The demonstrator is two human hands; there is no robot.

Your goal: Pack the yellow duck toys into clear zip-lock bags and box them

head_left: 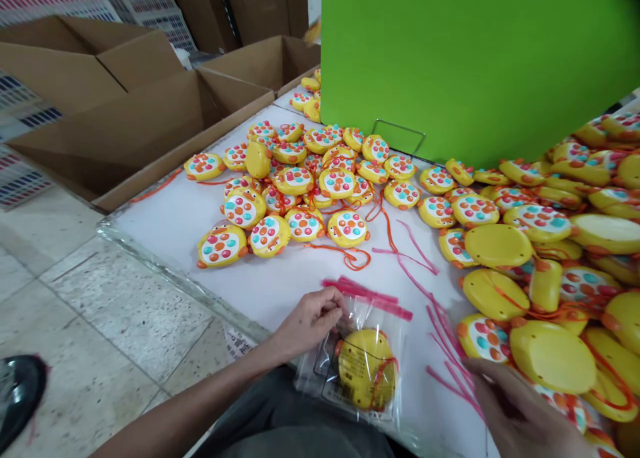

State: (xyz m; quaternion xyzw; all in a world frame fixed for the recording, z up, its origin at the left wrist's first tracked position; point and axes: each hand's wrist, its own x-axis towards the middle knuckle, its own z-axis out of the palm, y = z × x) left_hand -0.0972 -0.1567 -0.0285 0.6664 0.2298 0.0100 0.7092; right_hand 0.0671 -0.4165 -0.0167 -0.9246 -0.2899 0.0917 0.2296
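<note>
My left hand (316, 317) pinches the upper left of a clear plastic bag (400, 378) at the table's front edge, above my lap. Inside lies a yellow toy (367, 358), plain back up, with an orange cord; printed text and a barcode show on the bag. Pink strips (370, 299) run across the bag's top. To the right, my right hand (525, 411) has its fingers stretched out and apart, with nothing clearly held. Its fingertips are beside loose pink strips (450, 351) on the table, close to the toy pile.
Yellow animal-shaped toys (295, 178) with coloured buttons and orange cords cover the table's far part; a bigger heap (545, 245) fills the right. A green panel (450, 65) stands behind, with a wire loop (400, 135). Open cardboard boxes (145, 138) adjoin the left edge.
</note>
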